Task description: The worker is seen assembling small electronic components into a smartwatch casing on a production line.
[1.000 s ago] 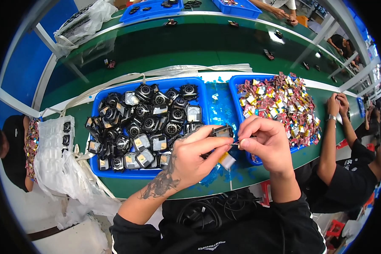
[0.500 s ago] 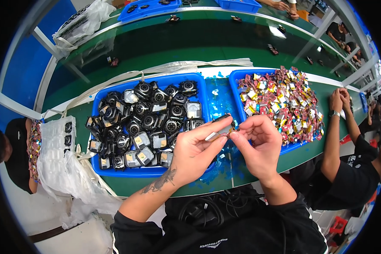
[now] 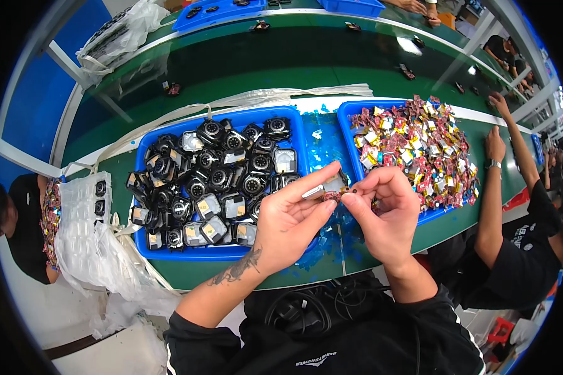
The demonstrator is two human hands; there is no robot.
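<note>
Both hands meet above the gap between two blue trays. My left hand point(image 3: 292, 220) is closed on a smartwatch case point(image 3: 336, 184), mostly hidden by the fingers. At the case's near side sits a small red circuit board point(image 3: 331, 196) with a pale silvery part beside it. My right hand point(image 3: 389, 215) pinches the board's right end between thumb and forefinger, its other fingers curled. To the left, the blue tray point(image 3: 145, 240) holds a heap of black watch cases point(image 3: 222, 178). Piled high in the right blue tray point(image 3: 349, 119) are red circuit boards point(image 3: 419, 153) with yellow and white parts.
Beyond the trays runs a dark green conveyor belt point(image 3: 231, 69) carrying scattered small parts. White plastic blister trays point(image 3: 81, 219) stand at the left. A co-worker's arm point(image 3: 491, 206) is at the right; another person point(image 3: 25, 219) sits far left. Coiled black cables point(image 3: 300, 312) lie near my lap.
My left forefinger has lifted slightly and the case sits more tilted in the fingers. The co-worker at right has stretched an arm toward the belt. Belt parts have shifted slightly right.
</note>
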